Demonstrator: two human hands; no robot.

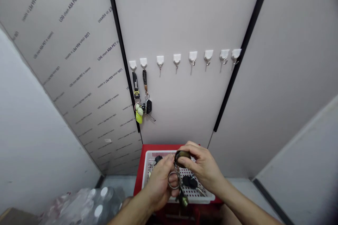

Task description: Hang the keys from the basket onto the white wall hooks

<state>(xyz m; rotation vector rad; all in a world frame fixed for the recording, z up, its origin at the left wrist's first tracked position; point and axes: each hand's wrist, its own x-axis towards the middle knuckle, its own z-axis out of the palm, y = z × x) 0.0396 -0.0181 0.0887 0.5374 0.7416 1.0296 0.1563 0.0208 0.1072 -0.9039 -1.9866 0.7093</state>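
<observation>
My left hand (160, 184) pinches a bunch of keys at its steel split ring (173, 180), above a white perforated basket (158, 153). My right hand (202, 167) grips the bunch's dark oval fob (182, 156) between thumb and fingers. A small dark fob (183, 200) dangles below the ring. A black car key (190, 182) lies in the basket. On the wall, several white adhesive hooks (193, 58) form a row. The two leftmost carry key bunches, one with a lime-green tag (139, 116), the other with a black remote key (148, 106).
The basket sits in a red crate (139, 179) against the wall. Black strips (244, 45) divide the grey wall panels. Shrink-wrapped plastic bottles (97, 205) stand at lower left, beside a cardboard box corner (16, 217).
</observation>
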